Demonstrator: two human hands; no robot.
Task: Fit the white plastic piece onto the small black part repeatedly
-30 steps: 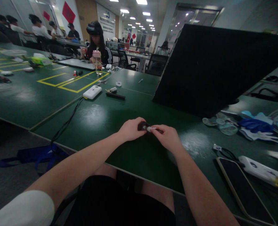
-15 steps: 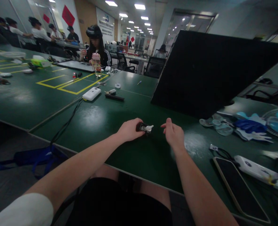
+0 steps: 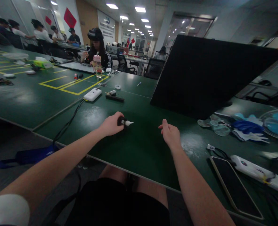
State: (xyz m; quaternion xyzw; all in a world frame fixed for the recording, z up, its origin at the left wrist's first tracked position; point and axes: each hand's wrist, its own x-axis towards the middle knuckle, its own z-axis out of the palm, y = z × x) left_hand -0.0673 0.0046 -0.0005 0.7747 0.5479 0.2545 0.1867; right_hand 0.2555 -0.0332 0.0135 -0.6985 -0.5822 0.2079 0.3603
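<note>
My left hand (image 3: 110,125) is closed around a small black part with a white tip (image 3: 126,122), held low over the green table (image 3: 139,147). The white tip sticks out to the right of my fingers. My right hand (image 3: 170,135) hovers a short way to the right, empty, fingers loosely curled and apart, the thumb and forefinger near each other. A gap of bare table lies between the two hands.
A big black board (image 3: 209,75) leans at the right rear. A phone (image 3: 235,185), a white device (image 3: 256,172), blue gloves (image 3: 249,127) and fan parts lie on the right. A white power bank (image 3: 92,94) with a cable and a dark bar (image 3: 114,98) lie ahead left. Other people sit at far tables.
My right hand let go of the small part and drew away to the right. My left hand carried the part leftward and slightly farther from me.
</note>
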